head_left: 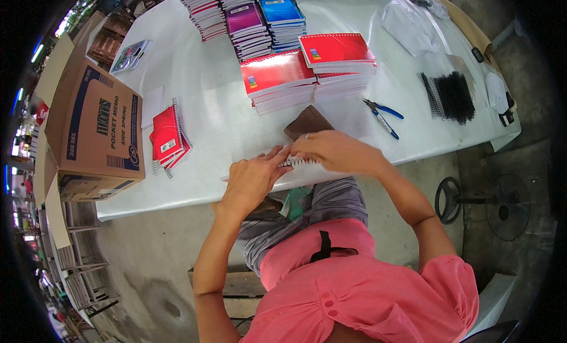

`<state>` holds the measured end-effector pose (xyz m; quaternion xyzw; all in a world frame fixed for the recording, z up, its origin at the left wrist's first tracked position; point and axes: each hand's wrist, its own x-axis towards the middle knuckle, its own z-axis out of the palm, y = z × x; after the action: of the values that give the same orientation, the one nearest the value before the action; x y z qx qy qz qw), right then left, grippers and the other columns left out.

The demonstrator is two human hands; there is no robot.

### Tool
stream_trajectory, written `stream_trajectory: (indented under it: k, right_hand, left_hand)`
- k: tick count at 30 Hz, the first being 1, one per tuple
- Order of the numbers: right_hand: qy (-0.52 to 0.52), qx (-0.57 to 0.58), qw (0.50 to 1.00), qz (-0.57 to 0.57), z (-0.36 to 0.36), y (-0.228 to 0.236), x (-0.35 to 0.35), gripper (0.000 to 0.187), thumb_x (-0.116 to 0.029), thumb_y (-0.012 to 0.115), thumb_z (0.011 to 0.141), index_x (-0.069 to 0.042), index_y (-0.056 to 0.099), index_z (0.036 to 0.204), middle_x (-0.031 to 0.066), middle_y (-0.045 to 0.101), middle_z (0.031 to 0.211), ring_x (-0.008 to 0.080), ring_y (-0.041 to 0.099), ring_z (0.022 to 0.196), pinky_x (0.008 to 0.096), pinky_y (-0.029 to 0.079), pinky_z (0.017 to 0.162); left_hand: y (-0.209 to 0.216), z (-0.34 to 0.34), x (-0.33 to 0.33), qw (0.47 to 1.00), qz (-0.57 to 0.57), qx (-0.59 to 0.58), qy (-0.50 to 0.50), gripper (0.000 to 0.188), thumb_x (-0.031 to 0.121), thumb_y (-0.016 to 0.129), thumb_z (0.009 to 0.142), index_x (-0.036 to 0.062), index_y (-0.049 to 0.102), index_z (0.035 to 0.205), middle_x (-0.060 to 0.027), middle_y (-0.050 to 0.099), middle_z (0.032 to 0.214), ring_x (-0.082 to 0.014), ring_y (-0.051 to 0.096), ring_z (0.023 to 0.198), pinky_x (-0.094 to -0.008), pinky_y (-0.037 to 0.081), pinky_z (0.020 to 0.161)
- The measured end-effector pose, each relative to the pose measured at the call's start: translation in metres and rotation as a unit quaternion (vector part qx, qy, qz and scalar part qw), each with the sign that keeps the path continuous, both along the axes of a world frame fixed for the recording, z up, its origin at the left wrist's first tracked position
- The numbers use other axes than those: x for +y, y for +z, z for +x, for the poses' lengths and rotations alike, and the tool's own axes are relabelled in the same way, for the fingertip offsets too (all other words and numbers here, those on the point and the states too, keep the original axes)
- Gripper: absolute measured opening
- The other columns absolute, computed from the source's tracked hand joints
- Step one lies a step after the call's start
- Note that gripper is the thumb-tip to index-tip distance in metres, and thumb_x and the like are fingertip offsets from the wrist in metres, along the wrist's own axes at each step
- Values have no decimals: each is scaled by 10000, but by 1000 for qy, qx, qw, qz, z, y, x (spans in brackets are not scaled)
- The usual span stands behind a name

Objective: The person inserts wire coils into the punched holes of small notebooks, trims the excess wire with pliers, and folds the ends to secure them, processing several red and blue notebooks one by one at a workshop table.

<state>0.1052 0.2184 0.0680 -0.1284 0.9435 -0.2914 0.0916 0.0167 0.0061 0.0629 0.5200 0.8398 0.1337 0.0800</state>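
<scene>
At the table's near edge my two hands meet over a pad of paper, mostly hidden beneath them. A dark spiral binding coil (304,162) runs along it, showing below my right fingers. My left hand (251,175) is closed on the pad, fingertips pressed near the coil's left end. Beside it, my right hand (331,152) has its fingers pinched together at the coil. Just beyond the right hand lies a folded brown piece (308,121). Blue-handled pliers (384,116) rest to its right, and stacks of red notebooks (277,74) stand farther back.
An open cardboard box (100,127) stands at the left, near several spiral-bound red notebooks (168,136). Purple notebooks (245,21) and blue notebooks (282,12) are piled at the back. Black coils (452,98) and a plastic bag (410,27) lie at the right. A fan (504,210) stands beyond the edge.
</scene>
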Motion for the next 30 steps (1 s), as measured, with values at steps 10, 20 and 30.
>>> stream_trajectory:
  k: [10, 20, 30]
  right_hand:
    - [66, 13, 997, 37, -31, -13, 57, 538, -233, 796, 704, -121, 570, 1180, 121, 536, 1296, 320, 483, 1232, 411, 398, 1028]
    - [144, -176, 936, -268, -51, -5, 40, 599, -443, 670, 863, -78, 558, 1324, 79, 617, 1166, 195, 581, 1017, 337, 460, 890]
    - [206, -169, 876, -401, -47, -11, 33, 644, -516, 672, 836, -83, 590, 1306, 114, 579, 1221, 224, 555, 1070, 352, 436, 932]
  left_hand:
    - [3, 3, -10, 1000, -9, 20, 13, 687, 512, 564, 889, 258, 347, 1489, -139, 667, 1159, -356, 679, 804, -452, 528, 664]
    - [-3, -3, -18, 997, -38, 35, 55, 896, 603, 580, 837, 106, 272, 1516, -171, 682, 834, -359, 665, 638, -436, 503, 531]
    - [5, -7, -10, 999, -30, -26, 35, 941, 586, 595, 849, 98, 177, 1536, -195, 664, 728, -404, 639, 623, -465, 482, 544]
